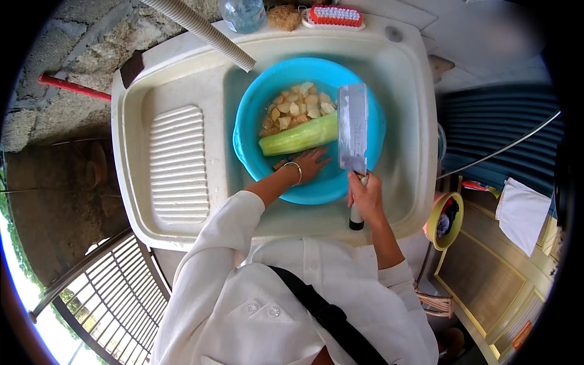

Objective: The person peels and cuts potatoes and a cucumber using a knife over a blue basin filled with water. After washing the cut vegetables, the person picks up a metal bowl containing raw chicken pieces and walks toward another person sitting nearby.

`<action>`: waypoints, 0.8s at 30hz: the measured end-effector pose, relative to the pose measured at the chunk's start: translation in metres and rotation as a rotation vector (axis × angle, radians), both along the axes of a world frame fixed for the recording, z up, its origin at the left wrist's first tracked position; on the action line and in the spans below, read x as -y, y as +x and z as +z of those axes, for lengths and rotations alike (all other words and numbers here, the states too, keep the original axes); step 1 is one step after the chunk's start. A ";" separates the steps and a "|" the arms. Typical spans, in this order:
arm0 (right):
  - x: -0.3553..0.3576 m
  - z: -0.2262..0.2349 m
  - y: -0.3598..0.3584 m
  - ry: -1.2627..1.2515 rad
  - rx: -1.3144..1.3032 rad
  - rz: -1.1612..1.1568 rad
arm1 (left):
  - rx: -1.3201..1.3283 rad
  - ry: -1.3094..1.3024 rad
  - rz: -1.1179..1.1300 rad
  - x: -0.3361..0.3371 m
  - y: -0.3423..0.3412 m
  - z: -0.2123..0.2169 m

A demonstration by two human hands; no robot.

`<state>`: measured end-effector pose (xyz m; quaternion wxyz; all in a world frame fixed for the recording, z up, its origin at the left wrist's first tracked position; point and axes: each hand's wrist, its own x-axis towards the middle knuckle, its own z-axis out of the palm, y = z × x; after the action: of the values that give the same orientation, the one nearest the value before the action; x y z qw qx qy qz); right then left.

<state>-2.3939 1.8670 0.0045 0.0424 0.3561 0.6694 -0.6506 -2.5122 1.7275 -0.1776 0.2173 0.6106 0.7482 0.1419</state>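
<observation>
A blue plastic basin (250, 97) stands in the sink with water in it. Pale, cut vegetable chunks (295, 109) are heaped at its far side. Across the middle lies a long, peeled, light green vegetable (298, 135), its right end hidden behind the blade. My left hand (310, 164) is down in the basin just on the near side of this vegetable, fingers stretched out; whether they touch it I cannot tell. My right hand (367, 198) grips the handle of a cleaver (353, 125), whose broad blade points away from me over the basin's right part.
The pale sink (389, 210) has a ribbed washboard (178, 164) on its left. A corrugated hose (204, 30) hangs over the back rim, beside a clear bottle (243, 15), a brown scrubber (284, 18) and a red brush (336, 16). A yellow-rimmed bucket (435, 228) stands at right.
</observation>
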 end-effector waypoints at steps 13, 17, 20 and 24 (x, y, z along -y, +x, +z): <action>-0.005 0.005 0.003 -0.293 0.003 -0.103 | -0.004 -0.219 0.085 -0.003 -0.022 0.018; 0.006 0.000 0.006 -0.207 -0.037 -0.057 | 0.544 -0.087 0.482 -0.003 -0.021 0.049; 0.014 0.008 0.000 0.374 -0.020 0.179 | 0.380 0.127 0.680 0.012 -0.014 0.054; 0.015 0.006 -0.008 0.871 -0.080 0.363 | 0.790 0.298 0.828 0.020 -0.009 0.089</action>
<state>-2.4021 1.8521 0.0103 -0.0236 0.1926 0.9326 -0.3044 -2.5215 1.7070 -0.0882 0.3175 0.1925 0.7588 0.5351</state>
